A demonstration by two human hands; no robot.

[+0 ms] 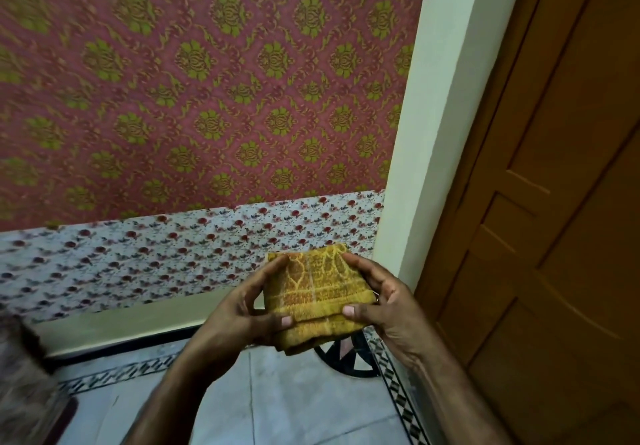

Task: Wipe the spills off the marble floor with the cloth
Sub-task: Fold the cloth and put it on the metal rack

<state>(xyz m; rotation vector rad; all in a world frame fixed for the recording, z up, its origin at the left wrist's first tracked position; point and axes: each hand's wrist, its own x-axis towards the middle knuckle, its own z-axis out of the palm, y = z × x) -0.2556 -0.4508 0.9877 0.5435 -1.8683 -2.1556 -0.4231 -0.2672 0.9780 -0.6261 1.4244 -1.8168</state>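
Note:
A folded yellow cloth with an orange woven pattern is held up in front of me, well above the floor. My left hand grips its left edge, thumb on top near the lower fold. My right hand grips its right edge, thumb pressed on the lower right corner. Below lies the pale marble floor with a black-and-white inlaid border. No spill shows on the part of the floor in view.
A wall with red and green patterned paper and a floral lower band faces me. A wooden door stands at the right beyond a white frame. A blurred dark object sits at the lower left.

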